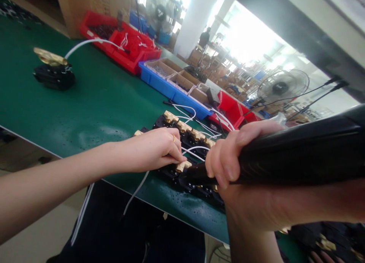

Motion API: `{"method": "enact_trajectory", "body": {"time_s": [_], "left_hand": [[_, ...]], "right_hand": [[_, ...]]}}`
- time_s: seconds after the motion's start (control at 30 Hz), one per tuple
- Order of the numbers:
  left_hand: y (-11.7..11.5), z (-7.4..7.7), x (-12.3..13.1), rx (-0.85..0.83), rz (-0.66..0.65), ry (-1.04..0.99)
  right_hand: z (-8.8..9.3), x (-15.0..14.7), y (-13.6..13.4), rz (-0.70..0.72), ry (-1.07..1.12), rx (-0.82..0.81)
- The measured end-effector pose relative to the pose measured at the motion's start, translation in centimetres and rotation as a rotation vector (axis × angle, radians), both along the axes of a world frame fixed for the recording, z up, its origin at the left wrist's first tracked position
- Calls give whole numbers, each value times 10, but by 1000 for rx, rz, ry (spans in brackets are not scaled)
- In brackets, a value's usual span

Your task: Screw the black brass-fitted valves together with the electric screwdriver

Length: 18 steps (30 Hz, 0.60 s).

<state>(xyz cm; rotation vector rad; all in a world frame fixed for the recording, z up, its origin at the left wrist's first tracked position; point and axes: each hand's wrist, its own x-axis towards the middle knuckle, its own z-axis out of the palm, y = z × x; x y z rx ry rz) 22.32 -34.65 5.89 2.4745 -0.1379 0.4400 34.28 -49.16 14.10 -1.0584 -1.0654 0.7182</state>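
Note:
My left hand (154, 149) is closed, its fingers pinched on a brass fitting (183, 165) that sits on a black part at the near edge of the green table (94, 103). A ring shows on one finger. My right hand (230, 160) is wrapped round a thick black power tool (302, 152), whose tip points at that same brass fitting. Behind lies a row of black parts with brass fittings (186, 130) and thin white tubes (196, 147).
A separate black part with a brass fitting (53, 71) and a white hose stands at the far left. Red bins (125, 46), a blue divided tray (173, 84) and another red bin (230, 107) line the back edge. A fan (282, 88) stands beyond.

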Motion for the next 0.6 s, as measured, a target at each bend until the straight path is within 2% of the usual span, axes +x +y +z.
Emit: {"method": "enact_trajectory", "body": {"time_s": [0.1, 0.17, 0.3, 0.43, 0.5, 0.6], "left_hand": [[-1, 1, 1, 6, -2, -6], [-2, 2, 2, -2, -4, -14], [-5, 2, 3, -11, -27, -17], [-10, 4, 5, -9, -18, -29], [-11, 5, 5, -9, -22, -34], [-9, 5, 4, -15, -28, -46]], "right_hand": [[-3, -6, 3, -64, -113, 70], [-2, -10, 6, -70, -103, 53], [11, -17, 15, -76, 65, -58], [24, -23, 21, -266, 240, -195], [22, -23, 21, -303, 254, -157], [11, -19, 15, -237, 220, -46]]}}
